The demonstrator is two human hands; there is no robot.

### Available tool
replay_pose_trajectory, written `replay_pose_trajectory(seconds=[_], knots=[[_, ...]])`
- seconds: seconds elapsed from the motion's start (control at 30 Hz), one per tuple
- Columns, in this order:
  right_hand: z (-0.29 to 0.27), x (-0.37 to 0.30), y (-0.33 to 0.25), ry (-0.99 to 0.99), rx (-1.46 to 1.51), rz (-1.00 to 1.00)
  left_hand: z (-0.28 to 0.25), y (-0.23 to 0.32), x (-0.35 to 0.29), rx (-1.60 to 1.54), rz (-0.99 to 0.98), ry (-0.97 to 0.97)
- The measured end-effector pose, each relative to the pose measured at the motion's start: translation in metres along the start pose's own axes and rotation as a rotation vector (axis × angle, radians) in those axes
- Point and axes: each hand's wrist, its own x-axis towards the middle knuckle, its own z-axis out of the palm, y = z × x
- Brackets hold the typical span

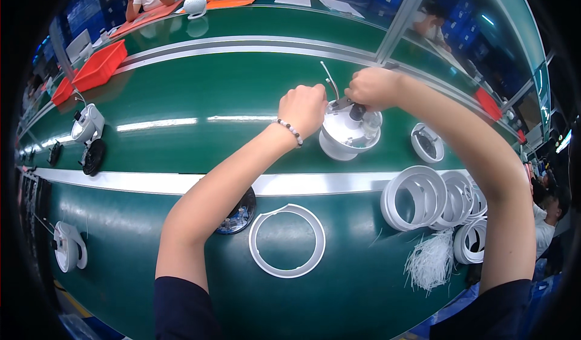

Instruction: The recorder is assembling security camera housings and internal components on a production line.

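On the far half of the bench a round white plastic housing [342,146] stands with its open inner side up. Thin pale wires or strips [328,76] rise from its far edge. My left hand [304,108], with a beaded bracelet at the wrist, is closed at the housing's left side; what its fingers hold is hidden. My right hand [373,89] is closed above the housing on a small tool with a grey metal head [341,103] that looks like cutting pliers. Something clear and crumpled-looking [371,124] lies at the housing's right side, below my right hand.
Near me lie a white ring [259,260], a black round part [242,213] partly behind my left forearm, stacked white rings [390,198] and a pile of thin white strips [428,261]. A white cup-shaped part [427,143] sits right. White assemblies [89,124] stand left.
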Motion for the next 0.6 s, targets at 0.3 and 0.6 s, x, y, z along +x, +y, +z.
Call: replay_pose_trajectory(seconds=[0.3,0.6], knots=[[0.003,-0.022,-0.008,-0.018,-0.011,0.022,0.014,0.006,0.006,0.03,0.047,0.0],[-0.022,-0.093,0.018,0.331,0.063,0.373,-0.009,0.032,-0.008,-0.279,0.173,0.122]])
